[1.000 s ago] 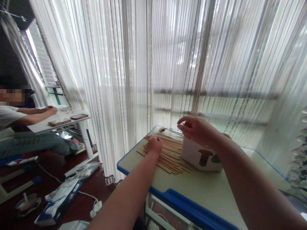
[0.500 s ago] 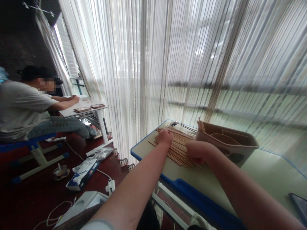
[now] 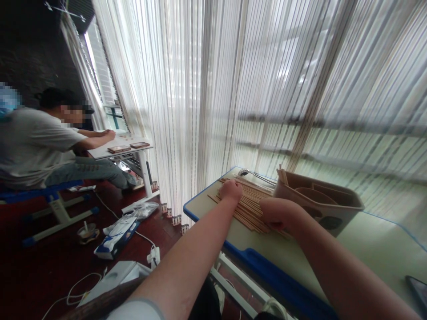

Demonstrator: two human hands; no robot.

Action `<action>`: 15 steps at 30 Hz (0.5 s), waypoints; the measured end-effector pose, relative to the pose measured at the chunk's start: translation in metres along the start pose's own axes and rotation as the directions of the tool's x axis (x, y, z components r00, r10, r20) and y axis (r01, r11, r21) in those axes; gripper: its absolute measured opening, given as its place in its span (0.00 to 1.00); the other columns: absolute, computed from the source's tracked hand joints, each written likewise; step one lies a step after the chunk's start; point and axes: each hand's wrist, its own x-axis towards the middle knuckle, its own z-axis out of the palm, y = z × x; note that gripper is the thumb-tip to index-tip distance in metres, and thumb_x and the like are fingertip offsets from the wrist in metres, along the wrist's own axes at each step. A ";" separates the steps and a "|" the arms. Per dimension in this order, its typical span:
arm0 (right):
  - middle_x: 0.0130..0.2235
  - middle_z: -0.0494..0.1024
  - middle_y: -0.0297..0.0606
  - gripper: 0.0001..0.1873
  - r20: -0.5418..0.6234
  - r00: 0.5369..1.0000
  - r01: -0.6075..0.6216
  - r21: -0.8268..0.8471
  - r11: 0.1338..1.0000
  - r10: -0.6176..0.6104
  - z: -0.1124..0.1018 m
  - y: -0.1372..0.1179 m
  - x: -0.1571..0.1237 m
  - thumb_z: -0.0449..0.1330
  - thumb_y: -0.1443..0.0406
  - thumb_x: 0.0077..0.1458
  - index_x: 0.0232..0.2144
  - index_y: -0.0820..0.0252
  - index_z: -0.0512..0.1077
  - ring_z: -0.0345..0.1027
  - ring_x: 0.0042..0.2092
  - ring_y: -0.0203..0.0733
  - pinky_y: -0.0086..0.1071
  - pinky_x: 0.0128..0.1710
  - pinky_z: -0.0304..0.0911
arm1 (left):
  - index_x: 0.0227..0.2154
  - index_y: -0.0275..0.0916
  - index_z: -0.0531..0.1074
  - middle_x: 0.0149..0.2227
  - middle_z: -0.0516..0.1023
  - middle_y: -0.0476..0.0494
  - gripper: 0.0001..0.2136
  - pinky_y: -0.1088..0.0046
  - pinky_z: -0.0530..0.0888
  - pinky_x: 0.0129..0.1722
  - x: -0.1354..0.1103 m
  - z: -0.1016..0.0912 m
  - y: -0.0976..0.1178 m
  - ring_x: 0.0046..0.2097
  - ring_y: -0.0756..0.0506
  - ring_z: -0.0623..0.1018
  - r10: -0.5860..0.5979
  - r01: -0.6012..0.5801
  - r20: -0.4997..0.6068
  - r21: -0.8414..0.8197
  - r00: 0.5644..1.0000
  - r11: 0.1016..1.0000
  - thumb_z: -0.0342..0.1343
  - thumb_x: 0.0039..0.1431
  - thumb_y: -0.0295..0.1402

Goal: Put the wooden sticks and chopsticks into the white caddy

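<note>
A spread of thin wooden chopsticks (image 3: 251,205) lies on the cream, blue-edged table (image 3: 363,249). My left hand (image 3: 231,191) is closed at their far left ends, its fingertips hidden behind the back of the hand. Over the right ends my right hand (image 3: 275,212) is curled with the wrist bent, fingers wrapped on some chopsticks; how many cannot be made out. Right beside it stands a brown cutlery holder (image 3: 336,209) with compartments, a few sticks upright in its left corner. Behind the chopsticks rests metal cutlery (image 3: 258,176), its rounded end to the left.
A phone-like dark device (image 3: 416,286) lies at the table's right edge. Sheer curtains (image 3: 213,98) hang behind. To the left, a person (image 3: 50,138) sits at a white table (image 3: 100,152) with two phones. Boxes (image 3: 116,238), cables and a cup (image 3: 87,232) are on the floor.
The view has shifted slightly, so everything sits a little further right in the picture. Both hands stay at the chopsticks with almost no visible change.
</note>
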 end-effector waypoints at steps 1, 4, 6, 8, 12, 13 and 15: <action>0.13 0.68 0.40 0.10 0.067 0.998 0.008 -0.035 0.999 -0.005 -0.001 0.000 0.000 0.59 0.77 0.34 0.09 0.63 0.68 0.67 0.20 0.43 0.36 0.25 0.66 | 0.38 0.39 0.76 0.41 0.78 0.38 0.15 0.66 0.71 0.43 0.000 0.001 0.000 0.44 0.41 0.76 0.002 -0.002 -0.001 0.001 1.000 1.000 0.45 0.58 0.35; 0.13 0.68 0.40 0.11 0.239 0.971 0.043 -0.119 0.992 -0.013 -0.006 -0.002 -0.002 0.57 0.77 0.35 0.08 0.64 0.67 0.67 0.21 0.42 0.36 0.26 0.65 | 0.38 0.39 0.75 0.42 0.78 0.38 0.15 0.66 0.71 0.43 0.002 0.003 -0.001 0.44 0.42 0.76 0.001 -0.001 0.008 0.005 1.000 1.000 0.44 0.58 0.36; 0.14 0.67 0.40 0.12 0.272 0.962 0.059 -0.134 0.989 -0.020 -0.013 -0.004 -0.007 0.56 0.76 0.37 0.07 0.64 0.65 0.66 0.21 0.41 0.36 0.27 0.64 | 0.39 0.39 0.75 0.42 0.78 0.37 0.15 0.65 0.70 0.43 0.002 0.003 0.000 0.44 0.41 0.76 -0.005 0.005 0.019 0.002 1.000 1.000 0.44 0.58 0.36; 0.14 0.68 0.39 0.14 0.266 0.963 0.071 -0.122 0.990 -0.036 -0.023 -0.007 -0.014 0.56 0.73 0.40 0.07 0.63 0.64 0.65 0.21 0.39 0.35 0.26 0.64 | 0.39 0.39 0.75 0.42 0.78 0.37 0.15 0.65 0.71 0.43 0.002 0.002 0.000 0.44 0.41 0.76 -0.011 0.011 0.027 -0.004 1.000 1.000 0.44 0.58 0.36; 0.15 0.68 0.36 0.14 0.225 0.971 0.104 -0.083 0.991 -0.083 -0.046 -0.007 -0.031 0.57 0.71 0.42 0.09 0.61 0.64 0.61 0.18 0.34 0.31 0.22 0.60 | 0.40 0.39 0.75 0.43 0.78 0.37 0.15 0.65 0.71 0.43 0.000 0.000 0.001 0.45 0.41 0.76 -0.013 0.013 0.038 -0.008 0.999 1.000 0.45 0.58 0.36; 0.15 0.68 0.36 0.13 0.213 0.973 0.109 -0.076 0.991 -0.090 -0.050 -0.004 -0.034 0.56 0.71 0.42 0.10 0.60 0.64 0.60 0.17 0.34 0.30 0.21 0.59 | 0.40 0.39 0.75 0.43 0.77 0.37 0.15 0.64 0.71 0.44 0.000 0.000 0.001 0.46 0.41 0.76 -0.013 0.014 0.043 -0.004 0.999 1.000 0.44 0.58 0.36; 0.15 0.68 0.36 0.13 0.107 0.991 0.093 -0.069 0.993 -0.086 -0.058 0.004 -0.039 0.56 0.70 0.43 0.10 0.60 0.65 0.59 0.16 0.33 0.29 0.18 0.55 | 0.40 0.39 0.75 0.43 0.78 0.37 0.15 0.64 0.71 0.44 0.000 0.000 0.001 0.46 0.41 0.76 -0.020 0.020 0.053 0.007 0.998 1.000 0.44 0.59 0.36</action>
